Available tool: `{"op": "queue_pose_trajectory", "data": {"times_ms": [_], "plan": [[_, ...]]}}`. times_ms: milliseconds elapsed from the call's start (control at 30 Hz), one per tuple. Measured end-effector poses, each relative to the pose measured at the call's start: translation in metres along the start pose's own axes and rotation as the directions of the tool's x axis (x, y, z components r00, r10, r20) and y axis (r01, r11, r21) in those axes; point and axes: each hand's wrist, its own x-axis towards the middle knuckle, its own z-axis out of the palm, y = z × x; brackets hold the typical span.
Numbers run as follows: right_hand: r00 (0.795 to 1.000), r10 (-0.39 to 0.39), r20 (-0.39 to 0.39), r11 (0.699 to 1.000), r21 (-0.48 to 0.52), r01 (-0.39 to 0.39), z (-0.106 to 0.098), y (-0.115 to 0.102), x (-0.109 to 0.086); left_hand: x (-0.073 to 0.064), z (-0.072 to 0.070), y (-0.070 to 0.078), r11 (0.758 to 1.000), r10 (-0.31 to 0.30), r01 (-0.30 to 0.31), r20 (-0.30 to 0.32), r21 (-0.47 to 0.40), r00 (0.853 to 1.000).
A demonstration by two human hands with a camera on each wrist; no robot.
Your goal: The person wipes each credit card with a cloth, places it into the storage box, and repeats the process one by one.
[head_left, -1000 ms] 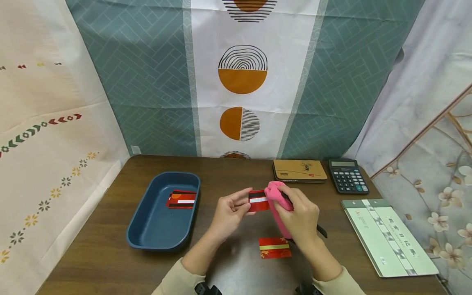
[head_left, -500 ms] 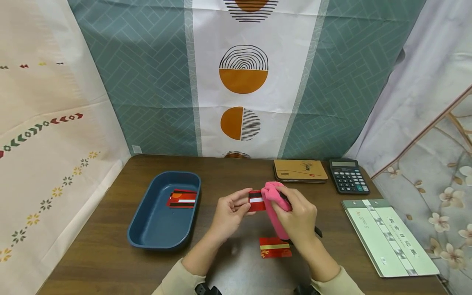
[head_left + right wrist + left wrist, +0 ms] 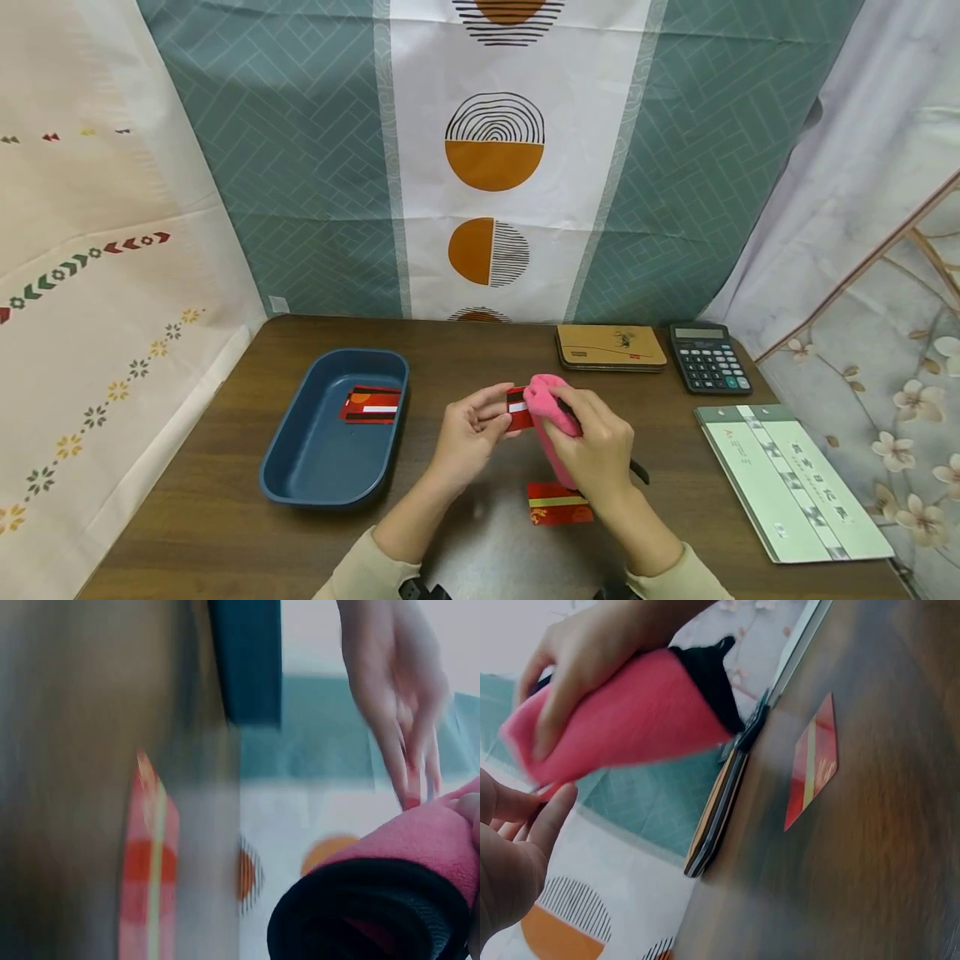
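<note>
My left hand (image 3: pixel 461 437) pinches the left end of a red bank card (image 3: pixel 517 407) with a black stripe and a white strip. A pink cloth (image 3: pixel 543 404) with black edging is in my right hand (image 3: pixel 596 446), folded over the card's right part and hiding it. Rolled layers of the cloth (image 3: pixel 367 900) and its dark rim show in the right wrist view. Below the hands, another red card (image 3: pixel 558 504) with a yellow stripe lies on the table. In the left wrist view, that card (image 3: pixel 814 761) lies apart from the cloth.
At the left stands a blue tray (image 3: pixel 272 475) with several red cards (image 3: pixel 371 404) inside. Tan notebooks (image 3: pixel 611 347) and a black calculator (image 3: pixel 708 360) lie at the back right. A pale green notebook (image 3: pixel 787 483) lies along the right side of the wooden table (image 3: pixel 202 500).
My right hand and the cloth have slid leftward along the card, covering more of it. My left hand keeps its pinch in about the same place.
</note>
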Motion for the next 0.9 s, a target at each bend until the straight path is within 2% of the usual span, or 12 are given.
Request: {"op": "queue_pose_trajectory", "data": {"times_ms": [167,400,500,633,900], "plan": [[0.999,-0.040,-0.026,0.997,0.068,0.041,0.005,-0.010,-0.003,-0.001,0.004,-0.002,1.000,0.014,-0.014,0.003,-0.020,1.000],[0.997,0.043,-0.070,0.999,-0.003,-0.043,-0.008,0.012,0.002,-0.006,-0.011,0.007,1.000,0.001,0.000,-0.061,0.021,0.998],[0.995,0.050,-0.091,0.998,-0.023,-0.052,-0.013,0.021,0.006,-0.006,-0.020,0.012,1.000,-0.003,0.005,-0.108,0.015,0.994],[0.992,0.066,-0.109,0.997,-0.029,-0.070,-0.020,0.031,0.008,-0.003,-0.034,0.020,1.000,-0.007,0.011,-0.202,0.021,0.979],[0.987,0.098,-0.129,0.994,-0.032,-0.102,-0.029,0.045,0.005,0.000,-0.074,0.041,0.991,0.006,0.040,-0.339,0.129,0.941]]}}
